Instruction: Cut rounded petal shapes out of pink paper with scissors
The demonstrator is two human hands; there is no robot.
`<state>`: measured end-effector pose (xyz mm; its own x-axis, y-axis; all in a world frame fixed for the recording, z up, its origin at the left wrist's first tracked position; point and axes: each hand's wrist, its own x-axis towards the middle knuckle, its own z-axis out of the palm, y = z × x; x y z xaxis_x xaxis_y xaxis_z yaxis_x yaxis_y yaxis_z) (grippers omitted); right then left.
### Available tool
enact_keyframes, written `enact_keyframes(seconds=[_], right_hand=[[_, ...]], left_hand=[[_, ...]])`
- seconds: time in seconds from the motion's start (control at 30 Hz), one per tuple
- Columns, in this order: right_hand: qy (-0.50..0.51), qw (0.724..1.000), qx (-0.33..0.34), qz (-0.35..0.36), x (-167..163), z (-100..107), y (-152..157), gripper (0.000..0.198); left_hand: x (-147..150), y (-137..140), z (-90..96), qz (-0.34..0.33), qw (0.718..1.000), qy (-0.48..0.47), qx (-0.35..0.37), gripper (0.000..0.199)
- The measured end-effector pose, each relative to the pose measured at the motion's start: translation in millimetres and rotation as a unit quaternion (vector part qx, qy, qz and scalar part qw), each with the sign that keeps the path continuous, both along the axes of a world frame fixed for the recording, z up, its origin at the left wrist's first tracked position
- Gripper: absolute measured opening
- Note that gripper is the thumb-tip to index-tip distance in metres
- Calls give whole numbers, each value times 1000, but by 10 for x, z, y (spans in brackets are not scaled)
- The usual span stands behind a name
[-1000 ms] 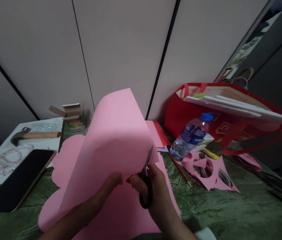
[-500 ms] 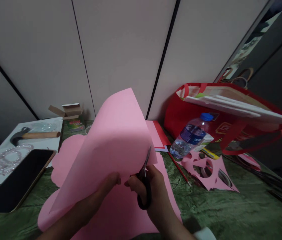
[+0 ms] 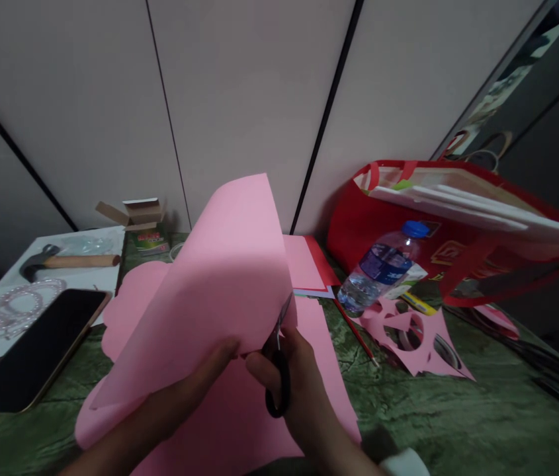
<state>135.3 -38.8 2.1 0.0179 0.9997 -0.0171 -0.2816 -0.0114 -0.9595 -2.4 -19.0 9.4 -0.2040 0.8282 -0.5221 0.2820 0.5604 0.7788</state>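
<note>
Between phone [image 3: 36, 350] and bottle [image 3: 381, 268], hands [image 3: 300, 380]: left [image 3: 207, 375] closed on pink sheet [image 3: 219, 284], right [image 3: 300, 380] around scissors [image 3: 285, 380], red bag [image 3: 452, 254] behind bottle

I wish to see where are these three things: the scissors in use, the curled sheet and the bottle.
Scissors [image 3: 284, 375]: head view, on the black handle.
Curled sheet [image 3: 229, 264]: head view, on its raised middle.
Bottle [image 3: 380, 264]: head view, on the blue label.

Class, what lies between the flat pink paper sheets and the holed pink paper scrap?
In the head view, a slim red pencil lies on the green tabletop between the sheets and scrap.
</note>
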Motion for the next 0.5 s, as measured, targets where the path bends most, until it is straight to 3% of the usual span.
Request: enact_keyframes(seconds=[0.1,0.4,0.5], right_hand=[[18,1000,9,4,28,16,10,33],[6,1000,5,9,34,28,42,36],[4,1000,8,10,32,31,38,34]], left_hand=[[-6,-4,-40,-4,1000,-9,7,60],[-16,-5,-10,-27,999,-21,-13,60],[-37,-5,-80,-48,998,-18,32,61]])
